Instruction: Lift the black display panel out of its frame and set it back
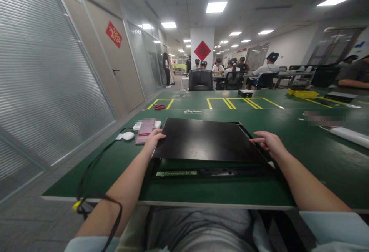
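Basically, everything sits around a wide green table [311,152], which spreads out beneath both hands and well past them. Beyond the grip, across the table's far edge, stands a black office chair [200,80], with several people seated farther off. Between the two hands lies a thin black frame [221,172], its near rail on the wearer's side of the grip. The black panel [201,140] is between the hands too, above the frame and askew to it, so that green tabletop shows between the panel's near edge and that rail.

The left hand [153,141] is clamped on the panel's left edge, thumb over the top face. The right hand [272,144] has its fingers loosely apart, fingertips at the frame's right side; whether they pinch anything, one cannot tell.

Right of the right hand rests a long white bar [350,136], and farther beyond it a yellow tray [302,93]. Just left of the left hand is a phone [145,132], with a rounded white gadget [128,136] on its outer side. Beyond the left hand lie red-handled scissors [159,106]. Nearer than the grip, a slim green circuit strip [176,173] runs along the rail.
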Demonstrator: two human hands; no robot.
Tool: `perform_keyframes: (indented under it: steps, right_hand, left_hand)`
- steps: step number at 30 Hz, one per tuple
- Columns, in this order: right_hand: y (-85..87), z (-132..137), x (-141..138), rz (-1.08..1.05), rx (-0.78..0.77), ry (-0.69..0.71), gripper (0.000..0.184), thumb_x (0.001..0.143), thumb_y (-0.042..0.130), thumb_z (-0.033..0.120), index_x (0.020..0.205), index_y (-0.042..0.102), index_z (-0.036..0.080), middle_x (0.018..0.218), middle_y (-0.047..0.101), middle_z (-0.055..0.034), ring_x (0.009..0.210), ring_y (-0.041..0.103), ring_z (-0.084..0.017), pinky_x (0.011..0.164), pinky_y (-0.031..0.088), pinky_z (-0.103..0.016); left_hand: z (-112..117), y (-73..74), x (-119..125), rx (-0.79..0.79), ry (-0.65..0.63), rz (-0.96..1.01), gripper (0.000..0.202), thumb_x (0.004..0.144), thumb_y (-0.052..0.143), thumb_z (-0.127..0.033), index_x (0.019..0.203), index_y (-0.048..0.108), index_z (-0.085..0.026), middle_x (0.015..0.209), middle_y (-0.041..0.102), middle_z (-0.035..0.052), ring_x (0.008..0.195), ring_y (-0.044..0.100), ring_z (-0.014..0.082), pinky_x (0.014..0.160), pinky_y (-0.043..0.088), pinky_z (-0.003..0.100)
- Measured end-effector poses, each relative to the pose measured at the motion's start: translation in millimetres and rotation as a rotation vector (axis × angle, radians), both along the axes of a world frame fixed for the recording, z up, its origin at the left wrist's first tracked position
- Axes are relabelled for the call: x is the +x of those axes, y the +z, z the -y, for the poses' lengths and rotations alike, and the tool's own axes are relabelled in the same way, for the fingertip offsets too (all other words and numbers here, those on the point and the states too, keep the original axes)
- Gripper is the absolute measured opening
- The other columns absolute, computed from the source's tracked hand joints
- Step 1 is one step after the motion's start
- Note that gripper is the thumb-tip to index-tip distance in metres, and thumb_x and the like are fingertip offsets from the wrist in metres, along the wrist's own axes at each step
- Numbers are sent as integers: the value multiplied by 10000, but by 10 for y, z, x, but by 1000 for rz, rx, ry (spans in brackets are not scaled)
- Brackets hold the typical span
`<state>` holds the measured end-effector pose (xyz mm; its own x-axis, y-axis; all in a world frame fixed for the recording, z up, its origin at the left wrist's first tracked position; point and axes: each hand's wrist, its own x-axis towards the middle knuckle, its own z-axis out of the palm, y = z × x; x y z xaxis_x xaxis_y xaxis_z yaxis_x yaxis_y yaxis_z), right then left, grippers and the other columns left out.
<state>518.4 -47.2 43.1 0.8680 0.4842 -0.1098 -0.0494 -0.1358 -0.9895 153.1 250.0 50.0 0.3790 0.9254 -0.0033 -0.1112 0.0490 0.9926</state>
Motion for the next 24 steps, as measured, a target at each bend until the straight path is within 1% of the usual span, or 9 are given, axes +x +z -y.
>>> perform_keyframes:
  steps: [4,11,14,17,19,24]
  right_hand:
    - [-8,0,13,-3,-3,-5,175,757,636,228,917,638,158,664,734,-156,361,364,-88,327,198,-192]
    - [-20,-13,20,-6,11,-3,156,752,620,217,893,633,150,669,731,-183,371,402,-106,338,196,-204]
    - [-13,-8,16,2,25,-12,170,749,617,216,902,626,145,673,733,-183,377,415,-102,338,189,-190]
    - [-6,2,12,12,31,-27,169,742,616,213,898,625,149,658,730,-171,373,399,-97,337,191,-188]
    - [-6,5,10,15,28,-35,161,740,619,214,889,625,154,654,730,-165,370,379,-92,336,191,-189]
    - [-16,0,5,16,31,-29,164,731,635,229,880,622,162,656,730,-158,370,362,-88,335,187,-191]
  left_hand:
    - [-1,-4,-5,8,-11,6,353,412,726,-237,753,642,-206,580,670,-25,541,615,195,567,466,307]
    - [-17,-23,-15,-8,-20,18,358,440,737,-239,785,646,-206,600,684,-18,553,637,204,563,482,313]
    - [-35,-39,-26,-17,-50,-2,392,442,758,-237,814,641,-197,613,685,-12,581,655,213,584,497,316]
    - [-54,-58,-40,-18,-82,-25,426,459,775,-238,863,647,-196,637,696,-9,614,670,226,595,509,321]
    - [-66,-67,-47,-7,-82,-24,428,471,779,-240,877,650,-197,643,700,-10,626,675,229,601,513,323]
    - [-106,-68,-54,-6,-68,-25,409,447,784,-230,832,653,-189,625,694,-8,613,669,220,618,518,323]
